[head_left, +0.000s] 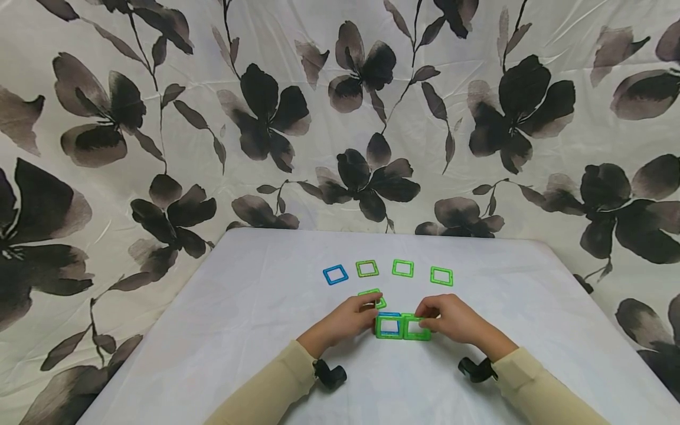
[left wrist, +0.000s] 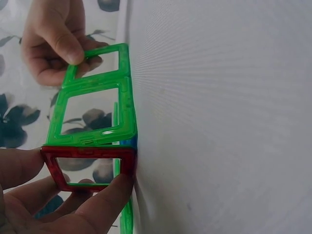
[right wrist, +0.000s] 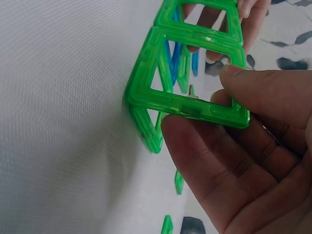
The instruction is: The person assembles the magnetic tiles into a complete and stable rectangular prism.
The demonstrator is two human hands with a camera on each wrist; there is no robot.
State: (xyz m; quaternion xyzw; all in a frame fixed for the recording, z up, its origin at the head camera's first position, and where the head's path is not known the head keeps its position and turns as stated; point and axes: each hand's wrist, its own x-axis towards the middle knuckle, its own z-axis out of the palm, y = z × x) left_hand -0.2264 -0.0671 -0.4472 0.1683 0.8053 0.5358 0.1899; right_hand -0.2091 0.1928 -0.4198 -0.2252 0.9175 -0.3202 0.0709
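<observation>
Two upright green square magnetic tiles stand side by side, the left one [head_left: 389, 337] joined edge to edge with the right one [head_left: 417, 338]. A red magnetic tile [left wrist: 127, 161] meets the left end at an angle; my left hand [head_left: 346, 317] holds it between thumb and fingers. My right hand [head_left: 451, 319] pinches the right green tile [right wrist: 195, 110], thumb on its upper edge and fingers at its outer side. Behind and below these, a blue tile [head_left: 390, 314] and another green tile [right wrist: 145, 129] partly show. A loose green tile [head_left: 369, 291] lies partly behind my left hand.
Along the back of the white table [head_left: 265, 283] lie a blue tile [head_left: 336, 283] and green tiles, one at left [head_left: 366, 275], one in the middle [head_left: 402, 275] and one at right [head_left: 441, 284]. A floral cloth [head_left: 319, 130] hangs behind the table.
</observation>
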